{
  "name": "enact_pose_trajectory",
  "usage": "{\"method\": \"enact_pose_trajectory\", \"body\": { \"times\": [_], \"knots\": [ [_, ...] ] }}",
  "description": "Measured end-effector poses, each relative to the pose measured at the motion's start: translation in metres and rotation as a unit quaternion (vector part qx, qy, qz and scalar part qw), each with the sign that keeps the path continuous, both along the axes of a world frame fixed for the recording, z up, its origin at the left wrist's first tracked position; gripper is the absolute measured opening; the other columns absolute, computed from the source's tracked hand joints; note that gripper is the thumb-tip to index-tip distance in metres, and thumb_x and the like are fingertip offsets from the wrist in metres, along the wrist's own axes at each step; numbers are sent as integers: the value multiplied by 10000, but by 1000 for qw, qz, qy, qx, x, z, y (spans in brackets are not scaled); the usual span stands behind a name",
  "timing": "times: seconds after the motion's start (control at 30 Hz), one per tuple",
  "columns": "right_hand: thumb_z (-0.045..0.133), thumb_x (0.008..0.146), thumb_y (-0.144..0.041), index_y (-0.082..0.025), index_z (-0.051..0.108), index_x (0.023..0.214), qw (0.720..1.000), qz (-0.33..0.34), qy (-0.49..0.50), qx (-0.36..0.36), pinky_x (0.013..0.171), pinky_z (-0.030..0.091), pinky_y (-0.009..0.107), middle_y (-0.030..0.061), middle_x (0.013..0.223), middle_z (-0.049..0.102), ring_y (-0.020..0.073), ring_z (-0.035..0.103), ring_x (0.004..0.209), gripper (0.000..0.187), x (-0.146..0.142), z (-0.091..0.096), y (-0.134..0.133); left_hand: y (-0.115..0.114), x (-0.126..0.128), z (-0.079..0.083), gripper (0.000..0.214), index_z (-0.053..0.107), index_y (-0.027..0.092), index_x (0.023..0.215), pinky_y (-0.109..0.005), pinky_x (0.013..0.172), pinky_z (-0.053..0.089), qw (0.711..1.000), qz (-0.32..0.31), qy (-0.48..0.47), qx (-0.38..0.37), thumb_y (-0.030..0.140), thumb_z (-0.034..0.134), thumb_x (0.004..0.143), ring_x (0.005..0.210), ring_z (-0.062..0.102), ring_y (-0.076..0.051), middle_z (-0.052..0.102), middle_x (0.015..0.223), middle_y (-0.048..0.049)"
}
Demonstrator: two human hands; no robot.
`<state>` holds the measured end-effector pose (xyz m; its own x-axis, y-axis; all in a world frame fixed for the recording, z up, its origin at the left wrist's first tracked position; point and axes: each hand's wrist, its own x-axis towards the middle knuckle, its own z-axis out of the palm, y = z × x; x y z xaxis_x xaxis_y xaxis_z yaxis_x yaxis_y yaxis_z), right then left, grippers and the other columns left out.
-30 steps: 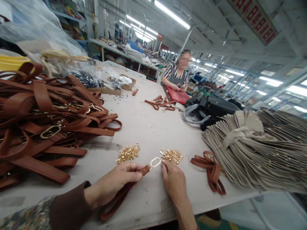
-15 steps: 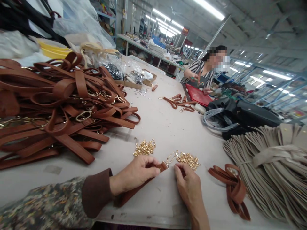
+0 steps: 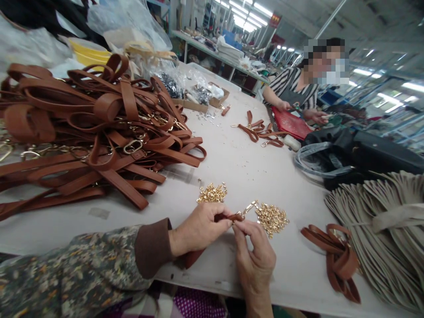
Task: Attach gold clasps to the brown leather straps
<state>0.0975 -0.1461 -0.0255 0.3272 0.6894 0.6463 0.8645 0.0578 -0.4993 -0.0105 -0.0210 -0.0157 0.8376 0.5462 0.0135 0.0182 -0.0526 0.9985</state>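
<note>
"Where does the view look from?"
"Head height, behind the near edge of the bench [image 3: 225,174], facing forward and down across it."
"How near?"
"Close over the left hand [image 3: 198,227] and right hand [image 3: 256,256], low in frame; a co-worker [image 3: 293,90] shows farther off, upper right."
"Is it level?"
"Tilted: the far room slopes down rightward, below ceiling lights [image 3: 264,9]."

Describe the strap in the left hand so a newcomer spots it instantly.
On the pale table, find two heaps of gold pieces. Just nearer the camera, the left hand holds a brown strap, gold clasp beside the right heap. Unlike the strap pile at left and bundle at right, it's held.
</note>
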Motion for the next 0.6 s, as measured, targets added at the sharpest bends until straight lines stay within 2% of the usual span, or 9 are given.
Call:
{"method": "enact_pose_trajectory", "body": {
  "times": [0.37,0.6],
  "knots": [
    [624,862,-68,-194,648,971,1000,-18,17,19,799,513,260,27,915,676,134,629,874,168,-7,3,2,-5,-2,0,226,733,130,941,-255,733,475,1000,3,-23,-14,179,549,819,777,623,-156,722,862,-48],
    [620,856,-63,-197,664,972,999,-24,17,33,789,529,265,30,907,684,139,644,861,183,-6,0,0,-4,-3,-3,224,736,154,937,-258,735,474,999,-6,-26,28,181,538,838,794,619,-157,707,850,-37]
  ]
}}
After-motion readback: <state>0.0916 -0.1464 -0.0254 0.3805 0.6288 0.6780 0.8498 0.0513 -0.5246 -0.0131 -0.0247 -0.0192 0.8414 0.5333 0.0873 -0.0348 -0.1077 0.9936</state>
